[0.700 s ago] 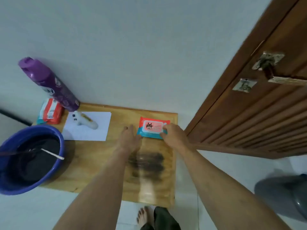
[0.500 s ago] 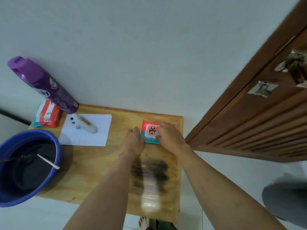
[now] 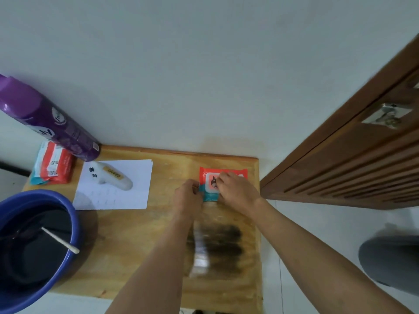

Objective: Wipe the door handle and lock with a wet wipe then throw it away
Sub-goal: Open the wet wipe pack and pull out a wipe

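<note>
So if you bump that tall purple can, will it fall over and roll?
Probably. The purple can is tall and narrow, standing upright at the table corner, so a bump could tip it. Its round body would likely roll. The wall behind and the wipes pack beside it might stop it.

Both hands (left (image 3: 188, 196), right (image 3: 235, 191)) hold wipe pack (image 3: 223, 177).

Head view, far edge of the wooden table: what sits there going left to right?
Closed wipes pack → purple spray can → white thermometer-like device lying on a sheet of paper → left hand → red wipes pack, which both hands touch → right hand → wooden door.
</note>
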